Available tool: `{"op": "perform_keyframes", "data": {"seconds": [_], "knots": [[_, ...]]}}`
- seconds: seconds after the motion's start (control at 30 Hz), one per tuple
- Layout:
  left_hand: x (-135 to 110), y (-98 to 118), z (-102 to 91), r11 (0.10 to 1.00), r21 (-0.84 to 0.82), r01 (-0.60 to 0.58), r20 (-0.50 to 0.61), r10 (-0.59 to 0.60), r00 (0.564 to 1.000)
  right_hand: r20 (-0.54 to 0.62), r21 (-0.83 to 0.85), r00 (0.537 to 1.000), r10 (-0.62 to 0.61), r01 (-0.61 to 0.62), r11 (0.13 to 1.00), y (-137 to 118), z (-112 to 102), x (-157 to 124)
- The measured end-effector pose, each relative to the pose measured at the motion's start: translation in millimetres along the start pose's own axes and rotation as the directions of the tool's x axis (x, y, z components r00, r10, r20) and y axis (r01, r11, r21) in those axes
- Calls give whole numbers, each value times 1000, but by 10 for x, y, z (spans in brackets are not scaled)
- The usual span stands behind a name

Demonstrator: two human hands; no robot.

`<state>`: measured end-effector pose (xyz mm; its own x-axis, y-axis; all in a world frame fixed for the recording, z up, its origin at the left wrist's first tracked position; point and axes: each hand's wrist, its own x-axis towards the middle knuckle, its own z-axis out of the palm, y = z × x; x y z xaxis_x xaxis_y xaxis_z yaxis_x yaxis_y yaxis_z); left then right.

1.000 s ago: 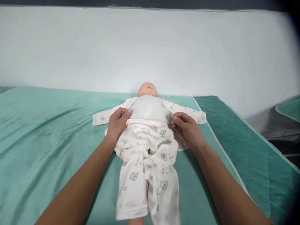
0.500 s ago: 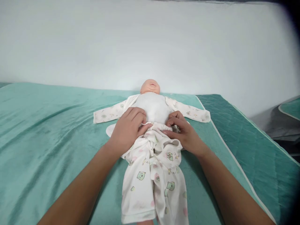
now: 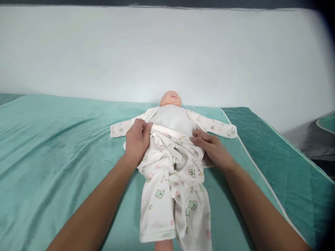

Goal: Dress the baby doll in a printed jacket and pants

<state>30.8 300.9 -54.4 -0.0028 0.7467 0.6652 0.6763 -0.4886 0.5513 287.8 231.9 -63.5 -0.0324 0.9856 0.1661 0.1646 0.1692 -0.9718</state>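
Note:
A baby doll point(image 3: 171, 116) lies on its back, head away from me, arms spread in a white printed top point(image 3: 210, 126) that is open over its pale torso. White baby pants point(image 3: 159, 205) with green bear prints cover its legs, and one foot pokes out of the left-hand leg. My left hand point(image 3: 138, 139) pinches the waistband at the left side of the doll's belly. On the other side, my right hand point(image 3: 209, 146) has its fingers closed on the waistband edge. The waistband is stretched across the belly between both hands, and a gap shows at the crotch.
A light green sheet point(image 3: 65, 157) with wrinkles on its left side lies under the doll. Darker quilted green fabric point(image 3: 282, 164) runs along the right. Behind the doll's head stands a white wall point(image 3: 167, 52).
The waistband has been pulled up the belly and lies flatter and wider. My left hand has turned to pinch its edge. The view has tipped up slightly.

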Motion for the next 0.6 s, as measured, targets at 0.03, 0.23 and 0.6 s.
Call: {"op": "perform_keyframes", "data": {"seconds": [0.03, 0.23, 0.6], "knots": [[11, -14, -6, 1000, 3, 23, -4, -22, 1000, -13, 43, 999, 44, -43, 998, 17, -3, -4], [41, -21, 3, 966, -68, 249, 194, -232, 953, -97, 180, 988, 119, -100, 979, 120, 52, 20], [192, -101, -246, 847, -220, 484, 772, -152, 617, 200, -215, 976, 81, -37, 976, 47, -233, 16]]}}
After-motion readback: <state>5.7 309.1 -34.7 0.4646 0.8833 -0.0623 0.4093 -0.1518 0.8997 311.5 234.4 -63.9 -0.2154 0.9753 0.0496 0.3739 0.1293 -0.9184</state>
